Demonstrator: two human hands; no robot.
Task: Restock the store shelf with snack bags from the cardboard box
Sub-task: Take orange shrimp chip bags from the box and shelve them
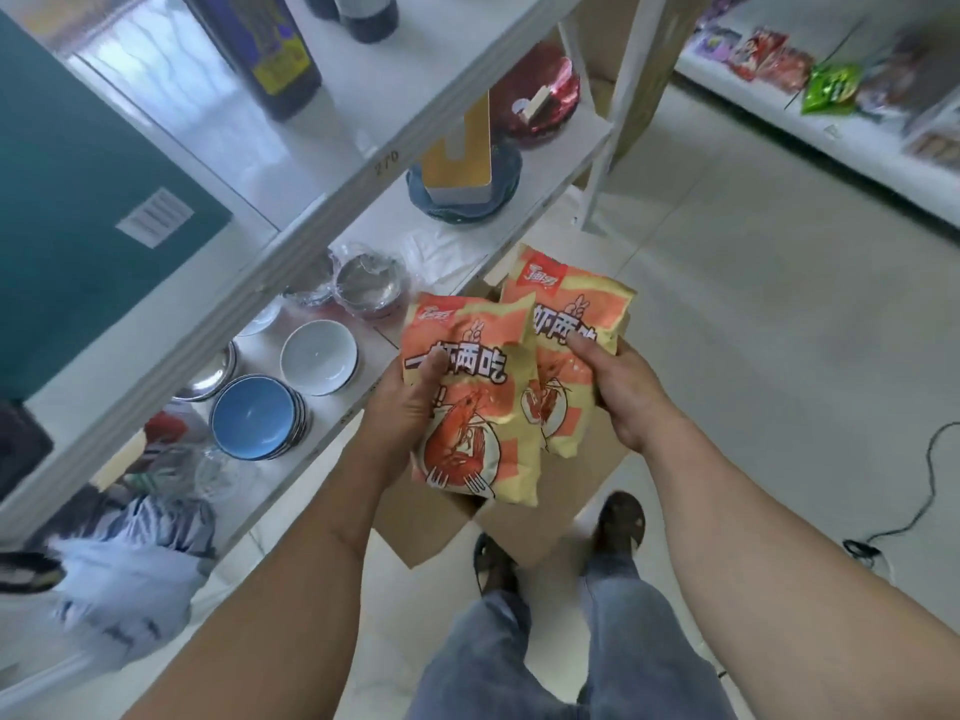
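Observation:
Two orange-and-yellow snack bags with a red shrimp picture are held side by side above the open cardboard box [550, 517] on the floor. My left hand [410, 402] grips the nearer snack bag [478, 423] at its left edge, thumb on the front. My right hand [618, 387] grips the second snack bag [566, 324], which lies partly behind the first. The box interior is mostly hidden by the bags. The white store shelf [332, 215] stands to the left.
The lower shelf holds a blue bowl stack [254, 423], a white bowl [319, 358], metal bowls [369, 288] and a dark plate [462, 194]. Another shelf with snack packs [826, 85] runs along the far right. A black cable [930, 491] lies on the tiled floor. My feet stand by the box.

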